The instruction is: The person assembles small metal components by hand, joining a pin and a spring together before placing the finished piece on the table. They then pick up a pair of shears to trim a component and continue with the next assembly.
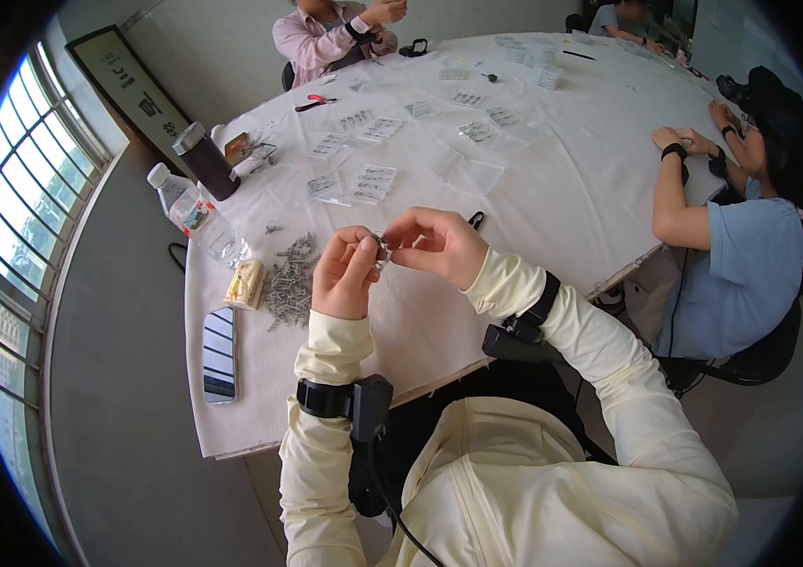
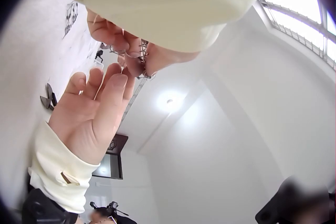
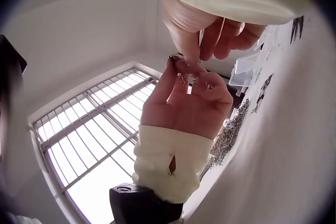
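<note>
In the head view, the left hand pinches a small shiny metal wire piece between thumb and fingers, above the near part of the table. Thumb and fingertips of the right hand meet at the same piece from the other side. The left wrist view shows thin coiled wire at the fingertips of the left hand, with the right hand touching it. Fingers partly hide the piece in every view. A pile of small metal pieces lies left of the hands.
Left on the white-covered table are a phone, a yellow pack, a plastic bottle and a dark flask. Clear trays and red-handled pliers lie beyond. Other people sit around the table.
</note>
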Demonstrator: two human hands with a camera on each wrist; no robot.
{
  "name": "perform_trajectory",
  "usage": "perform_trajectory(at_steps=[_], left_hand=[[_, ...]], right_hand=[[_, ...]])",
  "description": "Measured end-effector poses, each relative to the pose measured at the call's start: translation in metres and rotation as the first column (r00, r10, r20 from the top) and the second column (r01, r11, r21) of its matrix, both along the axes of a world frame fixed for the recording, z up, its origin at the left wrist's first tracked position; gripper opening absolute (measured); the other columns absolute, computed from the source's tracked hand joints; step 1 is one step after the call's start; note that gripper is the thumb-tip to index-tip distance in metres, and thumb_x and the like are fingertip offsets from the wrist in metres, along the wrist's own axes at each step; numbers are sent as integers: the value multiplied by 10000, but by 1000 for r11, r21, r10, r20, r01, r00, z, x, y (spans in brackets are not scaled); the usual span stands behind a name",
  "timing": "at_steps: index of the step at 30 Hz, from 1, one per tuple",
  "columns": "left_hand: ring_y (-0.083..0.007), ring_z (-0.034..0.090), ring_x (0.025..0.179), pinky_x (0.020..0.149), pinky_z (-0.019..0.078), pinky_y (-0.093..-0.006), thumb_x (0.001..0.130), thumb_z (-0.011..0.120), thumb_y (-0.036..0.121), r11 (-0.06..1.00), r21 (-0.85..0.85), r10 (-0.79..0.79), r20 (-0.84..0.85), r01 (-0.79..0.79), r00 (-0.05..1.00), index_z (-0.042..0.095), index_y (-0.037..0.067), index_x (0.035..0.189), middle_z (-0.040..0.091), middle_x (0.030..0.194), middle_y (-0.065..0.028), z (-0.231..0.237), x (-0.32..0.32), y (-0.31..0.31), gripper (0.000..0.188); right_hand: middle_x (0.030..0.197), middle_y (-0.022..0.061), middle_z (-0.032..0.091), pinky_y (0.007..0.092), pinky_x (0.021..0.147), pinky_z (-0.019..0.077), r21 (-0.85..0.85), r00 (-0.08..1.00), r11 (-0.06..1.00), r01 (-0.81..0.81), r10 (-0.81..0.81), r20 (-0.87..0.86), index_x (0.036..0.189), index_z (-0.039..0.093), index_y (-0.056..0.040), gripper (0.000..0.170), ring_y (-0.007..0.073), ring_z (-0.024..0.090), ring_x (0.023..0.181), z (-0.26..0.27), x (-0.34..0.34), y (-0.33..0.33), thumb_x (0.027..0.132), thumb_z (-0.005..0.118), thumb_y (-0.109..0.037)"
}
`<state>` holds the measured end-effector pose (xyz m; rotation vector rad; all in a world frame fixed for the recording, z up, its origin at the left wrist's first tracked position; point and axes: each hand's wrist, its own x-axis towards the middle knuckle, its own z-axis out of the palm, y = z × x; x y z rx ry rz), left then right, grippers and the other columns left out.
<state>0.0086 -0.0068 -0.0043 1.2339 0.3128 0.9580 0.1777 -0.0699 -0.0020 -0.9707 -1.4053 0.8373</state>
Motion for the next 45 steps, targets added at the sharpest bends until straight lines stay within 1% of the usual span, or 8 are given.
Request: perform_trajectory(at_steps=[6,9,14,18,23,29,38,45], left_hand=[[-64,528,830,656,384,-197,957,553,128,992,-117,-48,52,54,997,575,74,1021,585,913,7,1,-1,0,87],[-66,519,829,664,384,-206,959,546,130,989,-136,-51,49,58,997,574,82,1008,575,907,12,3,0,-2,74],[-86,492,822,701,378,-248,974,505,167,959,-238,-142,81,157,987,539,113,1017,547,878,19,5,-1,-3,76],[-77,497,805,699,380,-242,972,511,173,924,-308,-186,152,225,971,542,115,1017,554,873,16,5,-1,-2,79],[-85,514,806,686,390,-247,977,495,175,859,-406,-221,254,311,942,532,139,1002,549,849,32,5,0,-3,58],[-89,516,809,685,392,-249,975,500,171,862,-417,-199,242,287,950,529,140,1005,544,859,29,3,0,-4,52],[-92,515,833,691,392,-252,972,511,176,864,-409,-209,242,295,948,530,136,1015,541,895,23,4,3,-7,61],[-94,515,832,688,393,-254,975,506,178,866,-404,-211,243,297,947,532,131,1023,537,872,22,6,4,-9,71]], right_hand=[[932,33,673,239,732,504,-4,997,999,-41,40,-63,1036,640,-6,198,87,610,816,-4,1,1,845,665,-53],[921,26,677,233,702,494,15,997,1000,6,-5,-82,1029,648,-18,197,85,612,793,-4,-1,2,838,676,-59],[889,4,681,236,649,471,175,982,977,124,-146,121,981,682,-67,175,101,621,761,6,-4,-5,809,708,-80],[885,11,681,237,641,469,217,974,966,142,-175,142,956,699,-82,172,110,621,751,4,-3,-4,786,724,-72],[900,31,677,259,650,490,407,936,901,150,-262,234,939,719,-82,191,157,630,768,5,-2,-5,751,753,-73],[876,29,665,272,660,506,552,865,807,210,-416,279,922,719,-83,202,179,622,762,5,-5,-6,726,765,-72],[861,23,641,260,620,486,491,881,831,261,-414,231,907,686,-86,209,156,593,704,8,-5,-8,717,770,-60],[860,27,640,267,637,497,549,878,804,228,-414,241,905,683,-80,199,165,610,714,9,-6,-9,724,761,-53]])
